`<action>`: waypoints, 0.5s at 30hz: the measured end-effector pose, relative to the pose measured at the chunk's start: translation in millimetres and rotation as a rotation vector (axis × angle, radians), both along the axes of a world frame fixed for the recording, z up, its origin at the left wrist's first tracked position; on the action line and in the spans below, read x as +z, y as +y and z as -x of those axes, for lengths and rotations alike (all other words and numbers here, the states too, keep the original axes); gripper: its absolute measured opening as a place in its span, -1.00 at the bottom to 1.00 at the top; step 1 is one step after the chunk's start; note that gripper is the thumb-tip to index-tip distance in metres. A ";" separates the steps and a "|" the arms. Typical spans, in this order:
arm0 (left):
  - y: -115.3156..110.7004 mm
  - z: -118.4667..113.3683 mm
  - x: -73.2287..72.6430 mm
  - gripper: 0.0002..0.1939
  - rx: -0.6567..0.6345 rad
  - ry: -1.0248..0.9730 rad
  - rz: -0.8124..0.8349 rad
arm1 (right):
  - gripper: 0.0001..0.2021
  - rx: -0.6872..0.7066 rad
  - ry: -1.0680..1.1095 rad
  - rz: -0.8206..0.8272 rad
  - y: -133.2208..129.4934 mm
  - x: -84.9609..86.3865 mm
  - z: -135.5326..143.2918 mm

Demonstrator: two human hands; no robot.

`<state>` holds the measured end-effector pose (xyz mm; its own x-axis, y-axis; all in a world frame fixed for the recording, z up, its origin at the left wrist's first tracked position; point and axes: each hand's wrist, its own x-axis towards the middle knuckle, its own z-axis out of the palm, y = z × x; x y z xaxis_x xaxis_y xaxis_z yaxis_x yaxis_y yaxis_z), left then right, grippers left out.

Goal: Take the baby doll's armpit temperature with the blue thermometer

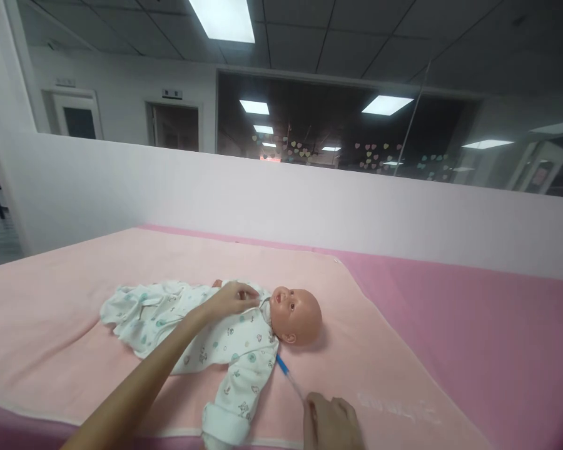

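A baby doll (298,315) lies on its back, its bald head to the right, dressed in a white printed gown (234,331). My left hand (234,299) rests over the upper chest, with its fingers curled and the tips at the gown's collar. Low in the view, my right hand (333,422) is closed around the near end of a thin pale stick with a blue end (282,364). The stick's blue end meets the gown beside the doll's neck and shoulder; whether it goes under the cloth is hidden. One long sleeve stretches toward me, its cuff folded.
Beneath the doll is a peach blanket (385,356) with pale lettering near its right side. It lies over a pink surface (497,325). A low white wall (281,200) runs behind, topped by a glass window (338,125) with heart stickers.
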<state>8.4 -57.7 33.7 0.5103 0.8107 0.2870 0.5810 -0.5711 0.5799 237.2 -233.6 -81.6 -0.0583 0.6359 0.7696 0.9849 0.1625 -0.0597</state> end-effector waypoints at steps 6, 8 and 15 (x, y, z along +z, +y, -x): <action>4.6 -1.1 -24.0 -0.66 -0.088 -0.246 0.205 | -0.84 0.059 0.248 0.109 -6.2 59.7 -20.3; 5.0 3.4 -28.3 -0.60 -0.062 -0.332 0.245 | -0.84 0.085 0.320 0.059 -6.2 87.6 -13.7; 14.0 12.9 -34.2 -0.51 0.179 -0.552 0.246 | -0.75 0.246 0.103 0.066 59.8 142.4 33.2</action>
